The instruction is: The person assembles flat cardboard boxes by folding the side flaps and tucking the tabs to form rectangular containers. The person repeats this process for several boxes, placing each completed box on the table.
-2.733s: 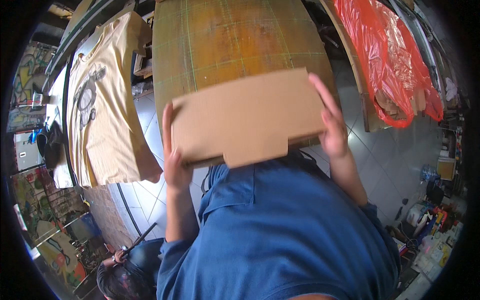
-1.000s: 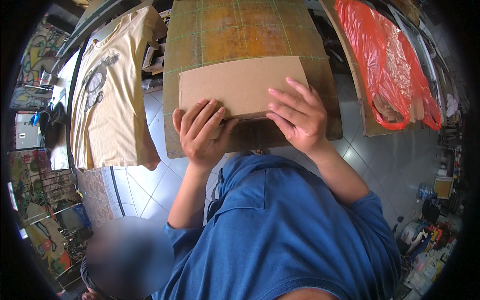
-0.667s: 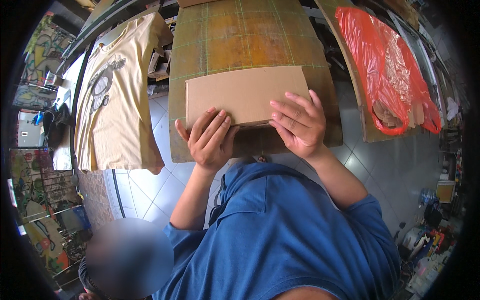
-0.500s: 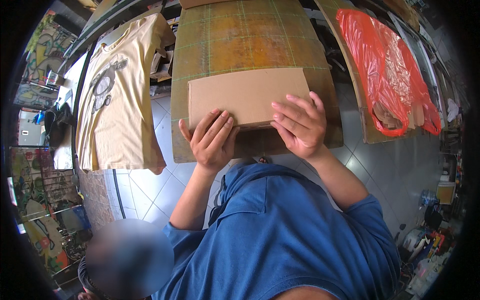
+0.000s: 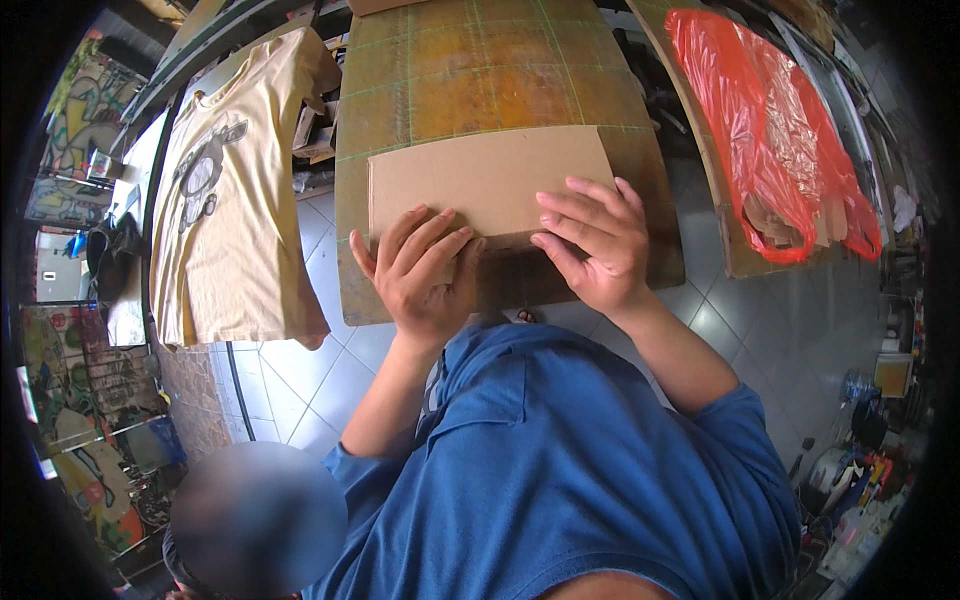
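Note:
A brown cardboard box with a plain top lies at the near end of a worn board table marked with green grid lines. My left hand grips its near left corner, fingers bent over the top and the thumb down by the front edge. At the near right corner my right hand has its fingers resting on the top, the thumb pressed to the front edge. The front side of the box is mostly hidden by shadow and by my hands.
To the left hangs a cream T-shirt with a dark print, spread on a board. A red plastic bag holding cardboard pieces lies on another board at the right. Part of a second cardboard piece shows at the table's far end. Tiled floor lies below.
My left fingers have shifted slightly along the near edge of the box. The whole view has moved a little; the box keeps about the same place on the table.

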`<control>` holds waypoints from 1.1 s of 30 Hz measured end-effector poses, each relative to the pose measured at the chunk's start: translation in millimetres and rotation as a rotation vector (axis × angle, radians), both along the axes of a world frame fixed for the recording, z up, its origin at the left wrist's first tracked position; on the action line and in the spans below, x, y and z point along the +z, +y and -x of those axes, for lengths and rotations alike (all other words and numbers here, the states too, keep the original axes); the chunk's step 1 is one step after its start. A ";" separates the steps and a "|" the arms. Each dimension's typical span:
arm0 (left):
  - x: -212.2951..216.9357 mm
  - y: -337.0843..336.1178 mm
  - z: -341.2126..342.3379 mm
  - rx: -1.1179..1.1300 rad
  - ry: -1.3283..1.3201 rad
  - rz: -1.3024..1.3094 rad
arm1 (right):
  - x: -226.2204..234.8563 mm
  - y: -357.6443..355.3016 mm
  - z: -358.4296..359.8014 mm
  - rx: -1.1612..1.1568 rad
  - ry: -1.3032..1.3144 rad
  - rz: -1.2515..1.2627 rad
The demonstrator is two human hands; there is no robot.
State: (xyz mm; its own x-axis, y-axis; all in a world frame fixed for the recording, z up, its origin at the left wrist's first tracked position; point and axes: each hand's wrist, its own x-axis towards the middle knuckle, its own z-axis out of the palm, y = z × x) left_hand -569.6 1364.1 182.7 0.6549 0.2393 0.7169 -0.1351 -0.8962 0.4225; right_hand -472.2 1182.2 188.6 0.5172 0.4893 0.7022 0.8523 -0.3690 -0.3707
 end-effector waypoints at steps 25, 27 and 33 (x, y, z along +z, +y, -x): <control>-16.2 -1.3 -5.7 -0.008 -0.076 -0.143 | -15.0 12.4 11.5 -0.124 -0.096 -0.054; -17.2 0.2 -4.6 -0.020 -0.068 -0.159 | -19.7 8.6 11.0 -0.103 -0.130 -0.024; -25.7 1.0 0.4 -0.012 -0.009 -0.209 | -19.8 6.1 11.9 -0.091 -0.130 0.019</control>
State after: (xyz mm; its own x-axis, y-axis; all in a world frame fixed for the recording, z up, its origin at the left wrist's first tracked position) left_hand -569.9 1365.2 157.0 0.6500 0.0775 0.7559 -0.1489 -0.9625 0.2267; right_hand -484.2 1188.3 168.8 0.4652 0.4583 0.7573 0.8555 -0.4525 -0.2516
